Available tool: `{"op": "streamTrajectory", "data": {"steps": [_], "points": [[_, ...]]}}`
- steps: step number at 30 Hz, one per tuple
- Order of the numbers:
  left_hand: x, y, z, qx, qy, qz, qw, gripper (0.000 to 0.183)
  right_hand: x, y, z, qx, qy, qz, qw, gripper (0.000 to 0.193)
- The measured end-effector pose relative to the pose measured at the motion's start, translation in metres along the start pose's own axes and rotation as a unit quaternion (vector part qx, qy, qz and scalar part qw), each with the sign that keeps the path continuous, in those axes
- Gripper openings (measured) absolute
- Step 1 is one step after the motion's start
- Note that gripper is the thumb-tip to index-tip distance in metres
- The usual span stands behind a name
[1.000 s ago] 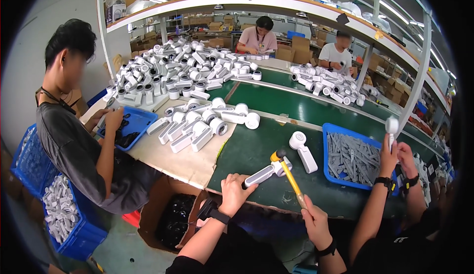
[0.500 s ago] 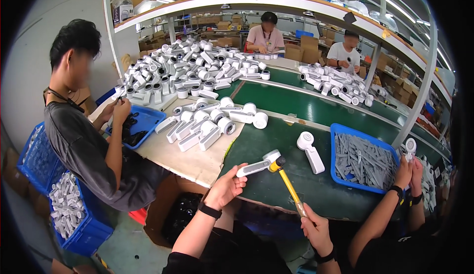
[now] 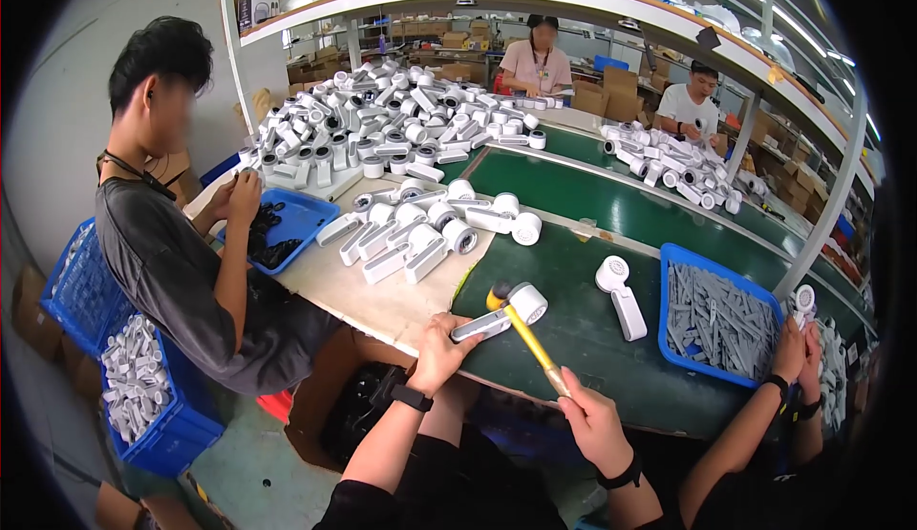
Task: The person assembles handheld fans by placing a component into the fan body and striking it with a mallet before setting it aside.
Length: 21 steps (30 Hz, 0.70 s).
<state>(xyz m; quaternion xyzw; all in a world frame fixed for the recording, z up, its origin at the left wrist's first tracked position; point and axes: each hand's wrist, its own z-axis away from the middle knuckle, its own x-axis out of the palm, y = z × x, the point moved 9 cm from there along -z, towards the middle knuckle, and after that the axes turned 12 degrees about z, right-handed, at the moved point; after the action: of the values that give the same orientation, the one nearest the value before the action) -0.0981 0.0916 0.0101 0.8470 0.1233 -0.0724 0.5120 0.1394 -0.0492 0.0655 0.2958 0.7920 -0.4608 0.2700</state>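
Observation:
My left hand grips the handle of a white dryer-shaped housing lying on the green table. My right hand holds the yellow handle of a small hammer. The hammer's head touches the round end of the housing. A second white housing lies loose just to the right, next to a blue tray of grey strips.
A co-worker's hands hold a white part at the right. A seated person works at a blue tray on the left. Piles of white housings cover the bench; blue crates stand on the floor. Two people sit across the table.
My left hand has pulled the housing nearer and the hammer head has come down against it. The co-worker's hands on the right have dropped lower.

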Motion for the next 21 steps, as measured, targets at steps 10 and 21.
{"op": "streamTrajectory", "data": {"steps": [10,21], "points": [[-0.001,-0.002,0.0,0.019,-0.001,0.011,1.0,0.028,0.017,0.002,-0.002,-0.001,-0.055,0.059,0.997,0.043],[-0.003,-0.01,-0.001,0.029,-0.004,0.009,1.0,0.032,0.014,-0.006,-0.001,-0.021,-0.037,0.033,0.999,0.045]]}}
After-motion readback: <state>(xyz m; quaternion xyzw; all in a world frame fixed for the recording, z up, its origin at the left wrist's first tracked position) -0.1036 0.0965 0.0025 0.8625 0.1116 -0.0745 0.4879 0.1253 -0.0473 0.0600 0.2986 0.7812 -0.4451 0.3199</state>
